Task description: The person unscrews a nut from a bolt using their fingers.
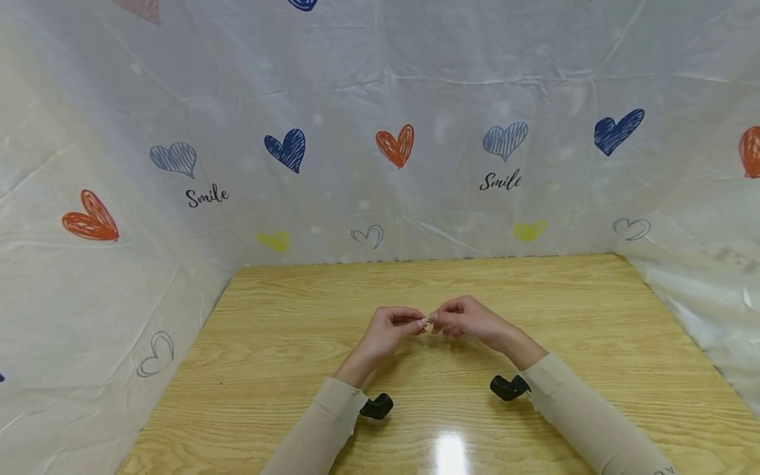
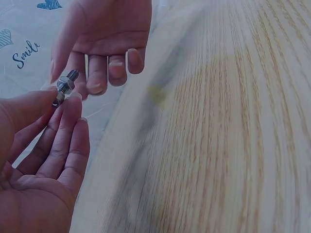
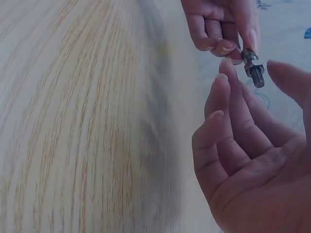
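Note:
A small threaded metal bolt (image 2: 62, 89) with a hex nut (image 2: 66, 82) on it sticks out from my left hand (image 2: 46, 179), whose thumb and fingertips pinch its other end. In the right wrist view the bolt's threaded tip (image 3: 258, 81) points toward my right hand (image 3: 257, 160). The right thumb and fingers are spread around the nut end, with a gap between thumb and bolt. Seen from the head, the left hand (image 1: 386, 333) and right hand (image 1: 475, 323) meet above the table, fingertips close together, mostly hiding the bolt.
Both hands are over a wood-grain table (image 1: 285, 330). A pale sheet printed with hearts and words (image 1: 338, 191) hangs behind and along the sides. Black wrist devices (image 1: 378, 406) are worn at both sleeve cuffs. Light glares on the table's near part.

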`<state>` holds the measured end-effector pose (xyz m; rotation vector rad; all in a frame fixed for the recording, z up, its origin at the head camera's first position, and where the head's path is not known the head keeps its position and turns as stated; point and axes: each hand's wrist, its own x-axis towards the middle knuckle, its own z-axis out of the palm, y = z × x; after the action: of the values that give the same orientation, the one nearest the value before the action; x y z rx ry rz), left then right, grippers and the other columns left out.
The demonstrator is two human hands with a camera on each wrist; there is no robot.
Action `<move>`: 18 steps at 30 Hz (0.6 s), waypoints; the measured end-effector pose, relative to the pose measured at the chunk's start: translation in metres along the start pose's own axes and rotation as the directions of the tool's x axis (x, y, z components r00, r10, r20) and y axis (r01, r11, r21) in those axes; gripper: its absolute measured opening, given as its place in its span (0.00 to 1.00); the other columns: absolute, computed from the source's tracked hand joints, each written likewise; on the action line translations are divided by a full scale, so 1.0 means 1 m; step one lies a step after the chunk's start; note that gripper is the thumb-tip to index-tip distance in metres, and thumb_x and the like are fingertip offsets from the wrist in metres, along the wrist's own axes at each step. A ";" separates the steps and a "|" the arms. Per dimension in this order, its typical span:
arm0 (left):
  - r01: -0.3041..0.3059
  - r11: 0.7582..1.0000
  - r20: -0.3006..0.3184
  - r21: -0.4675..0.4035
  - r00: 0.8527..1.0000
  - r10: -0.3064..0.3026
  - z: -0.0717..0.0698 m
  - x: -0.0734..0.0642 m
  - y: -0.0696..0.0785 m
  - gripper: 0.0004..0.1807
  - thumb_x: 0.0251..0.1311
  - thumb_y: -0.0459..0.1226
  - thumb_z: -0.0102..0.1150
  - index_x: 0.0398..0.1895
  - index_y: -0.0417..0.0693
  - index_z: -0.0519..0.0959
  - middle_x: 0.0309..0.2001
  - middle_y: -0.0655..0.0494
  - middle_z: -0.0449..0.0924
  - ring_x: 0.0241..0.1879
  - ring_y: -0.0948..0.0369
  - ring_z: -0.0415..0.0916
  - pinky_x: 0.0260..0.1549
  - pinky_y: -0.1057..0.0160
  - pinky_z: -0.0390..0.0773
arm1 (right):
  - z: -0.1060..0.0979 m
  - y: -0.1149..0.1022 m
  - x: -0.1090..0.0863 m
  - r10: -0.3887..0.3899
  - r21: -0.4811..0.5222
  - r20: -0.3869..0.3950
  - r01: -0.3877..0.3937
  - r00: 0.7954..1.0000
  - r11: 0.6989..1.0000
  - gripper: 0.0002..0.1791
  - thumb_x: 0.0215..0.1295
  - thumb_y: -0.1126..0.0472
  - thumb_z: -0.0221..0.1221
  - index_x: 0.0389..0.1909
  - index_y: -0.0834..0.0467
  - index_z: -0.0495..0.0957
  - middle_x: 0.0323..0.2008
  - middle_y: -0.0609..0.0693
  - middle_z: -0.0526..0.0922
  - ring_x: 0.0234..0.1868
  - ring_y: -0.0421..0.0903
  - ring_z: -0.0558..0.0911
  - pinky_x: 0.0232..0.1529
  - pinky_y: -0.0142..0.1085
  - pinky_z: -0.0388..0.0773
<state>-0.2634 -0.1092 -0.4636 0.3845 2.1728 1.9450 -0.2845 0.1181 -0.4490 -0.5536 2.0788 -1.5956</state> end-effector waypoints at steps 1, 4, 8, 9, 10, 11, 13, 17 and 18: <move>-0.002 1.000 -0.001 0.001 1.000 0.002 0.000 0.000 0.000 0.09 0.68 0.31 0.64 0.47 0.33 0.86 0.46 0.43 0.87 0.43 0.52 0.86 0.52 0.45 0.84 | 0.000 0.000 0.000 0.008 -0.005 -0.001 -0.008 1.000 1.000 0.18 0.78 0.53 0.57 0.48 0.65 0.84 0.43 0.64 0.87 0.41 0.59 0.84 0.39 0.40 0.82; 0.000 1.000 -0.001 0.005 1.000 0.000 0.001 0.001 -0.001 0.09 0.68 0.31 0.64 0.47 0.34 0.86 0.47 0.42 0.86 0.44 0.53 0.86 0.52 0.46 0.84 | 0.000 -0.001 -0.001 0.023 -0.010 0.004 -0.023 1.000 1.000 0.21 0.79 0.50 0.55 0.45 0.66 0.85 0.40 0.62 0.88 0.43 0.63 0.84 0.40 0.40 0.83; 0.002 1.000 0.009 0.004 1.000 -0.002 0.002 0.002 0.000 0.10 0.69 0.32 0.64 0.48 0.34 0.86 0.47 0.43 0.87 0.45 0.52 0.86 0.53 0.46 0.84 | 0.000 -0.001 -0.002 0.020 0.001 0.009 -0.020 1.000 1.000 0.20 0.79 0.52 0.55 0.45 0.66 0.86 0.40 0.64 0.87 0.41 0.63 0.84 0.39 0.40 0.83; 0.003 1.000 0.012 0.003 1.000 -0.003 0.002 0.002 0.000 0.10 0.69 0.32 0.64 0.48 0.34 0.85 0.47 0.43 0.87 0.45 0.51 0.86 0.53 0.46 0.84 | 0.000 -0.001 -0.002 0.014 0.003 0.011 -0.015 1.000 1.000 0.19 0.79 0.54 0.55 0.45 0.66 0.85 0.41 0.66 0.87 0.40 0.62 0.84 0.38 0.40 0.83; 0.004 1.000 0.012 0.003 1.000 -0.004 0.002 0.002 0.000 0.10 0.69 0.32 0.64 0.48 0.34 0.85 0.47 0.43 0.87 0.45 0.51 0.86 0.53 0.46 0.84 | 0.000 -0.002 -0.002 0.008 0.006 0.013 -0.009 1.000 1.000 0.18 0.79 0.55 0.56 0.46 0.66 0.85 0.42 0.67 0.86 0.40 0.60 0.83 0.38 0.40 0.83; 0.006 1.000 0.011 0.004 1.000 -0.006 0.002 0.002 0.000 0.10 0.69 0.32 0.64 0.48 0.34 0.85 0.47 0.43 0.87 0.45 0.50 0.86 0.52 0.45 0.84 | -0.001 -0.001 -0.002 0.002 0.008 0.014 -0.002 1.000 1.000 0.17 0.79 0.56 0.56 0.48 0.66 0.85 0.43 0.68 0.85 0.39 0.59 0.83 0.37 0.41 0.82; 0.012 1.000 0.007 0.004 1.000 -0.012 0.002 0.002 0.000 0.10 0.69 0.32 0.65 0.47 0.34 0.86 0.46 0.44 0.87 0.45 0.50 0.86 0.52 0.45 0.84 | -0.001 -0.001 -0.002 -0.009 0.016 0.018 0.009 1.000 1.000 0.15 0.77 0.57 0.58 0.50 0.66 0.83 0.45 0.69 0.84 0.37 0.57 0.82 0.37 0.41 0.82; 0.014 1.000 -0.002 0.001 1.000 -0.014 0.002 0.002 0.000 0.10 0.68 0.32 0.65 0.47 0.34 0.86 0.45 0.44 0.87 0.43 0.52 0.86 0.52 0.45 0.83 | -0.003 0.001 -0.001 -0.011 0.036 0.019 0.011 1.000 0.999 0.15 0.74 0.58 0.61 0.53 0.65 0.81 0.44 0.68 0.84 0.36 0.53 0.82 0.37 0.42 0.82; 0.016 1.000 -0.002 -0.003 1.000 -0.016 0.001 0.001 0.000 0.10 0.68 0.32 0.65 0.47 0.34 0.86 0.45 0.44 0.87 0.43 0.52 0.86 0.52 0.45 0.83 | -0.003 0.002 -0.001 -0.009 0.041 0.018 0.008 1.000 0.999 0.15 0.73 0.58 0.62 0.53 0.65 0.81 0.44 0.67 0.84 0.36 0.52 0.82 0.37 0.42 0.81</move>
<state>-0.2641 -0.1074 -0.4636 0.3638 2.1674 1.9414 -0.2855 0.1212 -0.4499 -0.5615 2.0283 -1.6278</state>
